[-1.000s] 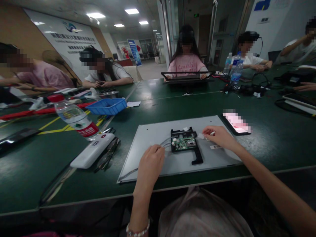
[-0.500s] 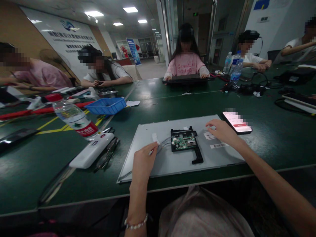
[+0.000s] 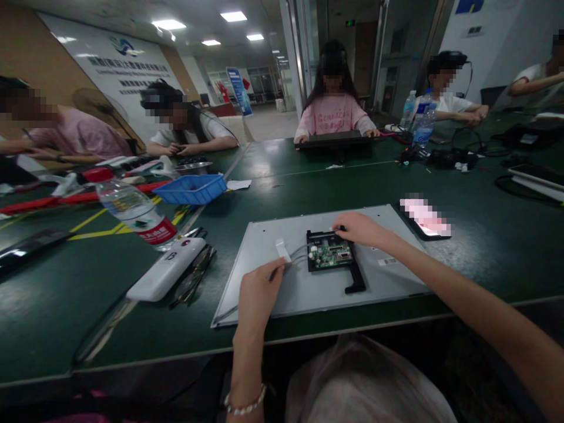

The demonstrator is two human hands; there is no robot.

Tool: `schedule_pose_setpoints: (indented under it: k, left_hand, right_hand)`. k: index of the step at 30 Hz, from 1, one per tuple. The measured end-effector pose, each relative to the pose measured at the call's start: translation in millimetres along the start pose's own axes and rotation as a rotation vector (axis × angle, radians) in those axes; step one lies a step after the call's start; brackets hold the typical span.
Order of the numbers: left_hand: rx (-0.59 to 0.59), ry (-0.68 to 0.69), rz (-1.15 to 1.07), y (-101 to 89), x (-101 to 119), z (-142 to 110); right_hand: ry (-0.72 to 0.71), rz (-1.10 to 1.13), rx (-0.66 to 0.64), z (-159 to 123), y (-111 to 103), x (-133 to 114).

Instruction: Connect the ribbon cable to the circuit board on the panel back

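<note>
A flat grey metal panel [image 3: 264,294] lies in front of me. On it sits a black bracket [image 3: 355,281] holding a green circuit board [image 3: 328,255], with thin grey cables [image 3: 300,251] running out to the left. My left hand [image 3: 259,288] is closed, thumb and forefinger pinching the lower end of a white tape strip [image 3: 281,249] beside the cables. My right hand [image 3: 359,228] reaches over the bracket's upper right corner. Its fingertips are pressed together by a small white scrap at the top edge; what they grip is hidden.
A phone [image 3: 425,220] lies right of the panel. To the left are a white power bank [image 3: 165,273], glasses [image 3: 194,276], a water bottle [image 3: 136,208] and a blue basket [image 3: 194,191]. Across the table a person holds a dark flat panel [image 3: 337,140]; other people sit around.
My right hand has moved left from the panel's labels to the bracket's upper right corner. My left hand has barely shifted; the tape strip now slants down to its fingertips.
</note>
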State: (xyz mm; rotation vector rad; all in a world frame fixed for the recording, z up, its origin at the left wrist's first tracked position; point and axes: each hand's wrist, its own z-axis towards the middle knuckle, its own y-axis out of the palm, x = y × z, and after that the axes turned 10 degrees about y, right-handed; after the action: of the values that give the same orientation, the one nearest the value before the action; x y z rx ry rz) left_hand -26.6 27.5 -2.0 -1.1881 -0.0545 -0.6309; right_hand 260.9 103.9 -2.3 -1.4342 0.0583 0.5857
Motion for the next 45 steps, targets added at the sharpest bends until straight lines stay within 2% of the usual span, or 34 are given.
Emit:
schedule_pose_setpoints:
  k: [3,7,13,17,20,27,36,45]
  left_hand:
    - [-0.002,0.013,0.012,1.6,-2.8,-1.0]
    - [0.013,0.008,0.033,1.8,-3.6,-2.3]
    - [0.053,-0.026,-0.022,-0.7,-0.4,-2.1]
    - [0.090,-0.023,-0.042,-2.1,0.7,0.9]
    - [0.047,-0.013,-0.031,-2.2,-0.2,3.8]
    - [-0.017,0.038,0.035,-0.2,-2.8,6.9]
    - [0.031,0.184,-0.005,-1.2,-2.3,5.1]
    - [0.061,0.144,0.054,1.3,-8.4,4.4]
  right_hand:
    - [0.008,-0.024,0.036,2.6,1.0,-4.0]
    - [0.037,-0.025,0.068,1.7,-7.8,-1.2]
    - [0.116,-0.071,0.151,-14.7,-24.8,32.9]
    - [0.163,-0.062,0.123,-31.1,-20.4,54.4]
    - [0.155,-0.033,0.114,-38.6,-13.6,61.0]
    - [0.140,0.077,0.141,-43.3,-10.9,62.8]
    - [0.145,0.107,0.174,-46.1,-8.3,58.9]
    - [0.111,0.096,0.197,-48.4,-7.2,50.4]
